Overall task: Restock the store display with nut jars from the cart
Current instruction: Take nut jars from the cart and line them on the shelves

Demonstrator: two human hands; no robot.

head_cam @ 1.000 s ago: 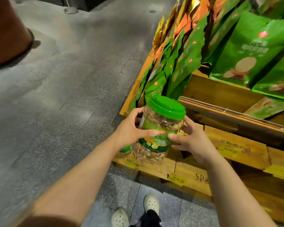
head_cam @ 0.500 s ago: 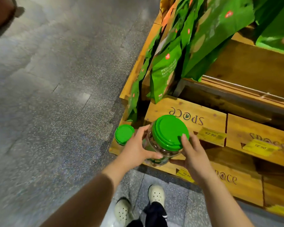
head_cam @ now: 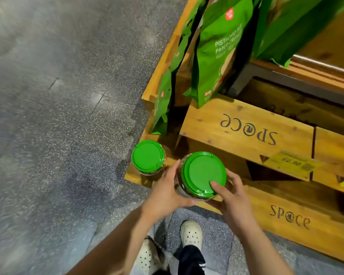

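Step in hand: placing a nut jar (head_cam: 204, 174) on the lowest ledge of the wooden display (head_cam: 246, 128), just beside a second jar (head_cam: 148, 156) already standing there. Left hand (head_cam: 164, 192) curls round the jar's side; right hand (head_cam: 229, 193) grips the other side, one fingertip on the green lid. Next move, by judgement: lower it upright, close to its neighbour, then let go. Legible: "space" burnt into the planks; price tag (head_cam: 291, 161) "62.90"; green snack bag (head_cam: 218, 48) "PISTACHIO".

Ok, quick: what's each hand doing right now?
Left hand: holding the nut jar by its side.
Right hand: holding the same jar, finger on its lid.
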